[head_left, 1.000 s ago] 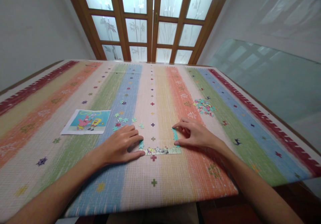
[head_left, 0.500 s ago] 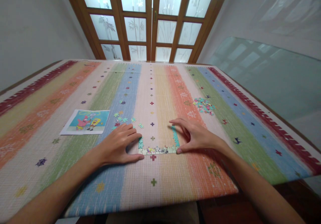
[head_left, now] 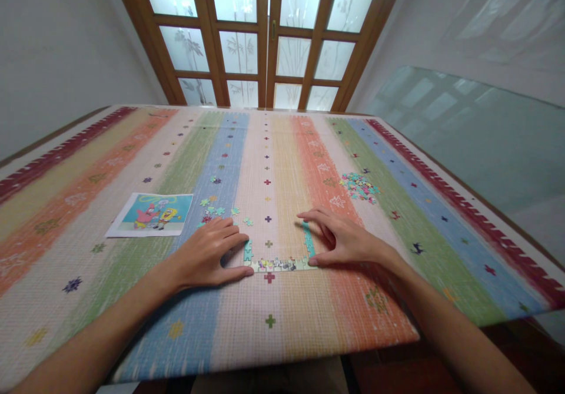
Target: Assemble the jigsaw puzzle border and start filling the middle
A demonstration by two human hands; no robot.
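Observation:
A partly joined jigsaw puzzle (head_left: 282, 264) lies on the striped tablecloth as a U-shaped border, its bottom row pale with small coloured figures. My left hand (head_left: 212, 252) spans the short turquoise left side (head_left: 248, 251), index finger at its top and thumb at the bottom corner. Around the turquoise right side (head_left: 308, 239), my right hand (head_left: 342, 238) is curved, thumb pressed on the lower right corner and fingers by the upper end. Both hands rest low at the cloth. Part of the right side is hidden behind the fingers.
Loose turquoise pieces (head_left: 216, 210) lie scattered beyond my left hand. A heap of mixed puzzle pieces (head_left: 359, 186) sits farther off to the right. On the left lies a printed cartoon picture (head_left: 154, 214). The tablecloth (head_left: 282, 317) hangs over the near table edge.
My right thumb has shifted slightly up and left on the lower right corner, uncovering a bit more of it. My left hand and the loose pieces look unchanged.

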